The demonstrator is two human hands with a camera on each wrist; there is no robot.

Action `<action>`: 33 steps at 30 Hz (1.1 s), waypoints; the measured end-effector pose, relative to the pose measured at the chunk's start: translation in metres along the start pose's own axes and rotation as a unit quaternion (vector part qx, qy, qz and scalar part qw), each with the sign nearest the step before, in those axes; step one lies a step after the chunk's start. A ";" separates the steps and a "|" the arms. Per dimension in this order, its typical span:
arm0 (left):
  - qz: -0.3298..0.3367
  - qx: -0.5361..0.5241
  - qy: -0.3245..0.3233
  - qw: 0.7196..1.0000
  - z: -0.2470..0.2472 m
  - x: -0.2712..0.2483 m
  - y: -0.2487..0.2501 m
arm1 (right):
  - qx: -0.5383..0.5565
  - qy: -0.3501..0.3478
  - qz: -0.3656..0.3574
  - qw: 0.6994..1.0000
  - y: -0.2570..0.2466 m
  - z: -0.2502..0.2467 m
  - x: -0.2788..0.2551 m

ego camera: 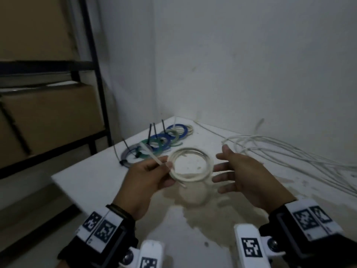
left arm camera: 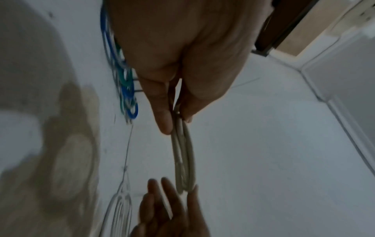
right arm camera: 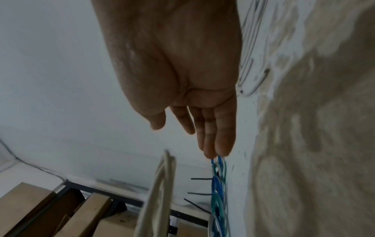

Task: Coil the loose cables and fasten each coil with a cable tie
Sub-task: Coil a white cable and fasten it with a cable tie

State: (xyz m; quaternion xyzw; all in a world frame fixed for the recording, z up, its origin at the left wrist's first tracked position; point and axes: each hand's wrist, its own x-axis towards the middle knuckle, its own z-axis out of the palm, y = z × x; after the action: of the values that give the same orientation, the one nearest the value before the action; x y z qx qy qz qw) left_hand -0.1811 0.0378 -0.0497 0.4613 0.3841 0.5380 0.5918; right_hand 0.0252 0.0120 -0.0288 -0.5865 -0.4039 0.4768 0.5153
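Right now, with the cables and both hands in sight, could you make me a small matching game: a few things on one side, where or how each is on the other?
Things:
1. white coil
2. right hand
3. loose white cables
4. blue and green coils

States:
A. lying uncoiled on the table at the right
B. open, fingers spread, holding nothing
C. pinched in the left hand above the table
D. tied with black ties, in a row at the table's far left

Pairs: 1-C, 2-B, 3-A, 4-D
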 end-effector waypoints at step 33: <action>0.077 -0.021 0.311 0.947 -0.140 0.044 -0.013 | 0.069 0.093 0.019 0.993 0.063 0.030 0.048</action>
State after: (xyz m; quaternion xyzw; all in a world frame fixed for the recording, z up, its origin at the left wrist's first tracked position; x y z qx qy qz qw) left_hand -0.3051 0.0997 -0.0999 0.2871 0.5009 0.7066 0.4092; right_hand 0.0049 0.0558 -0.0983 -0.5990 -0.3092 0.4571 0.5802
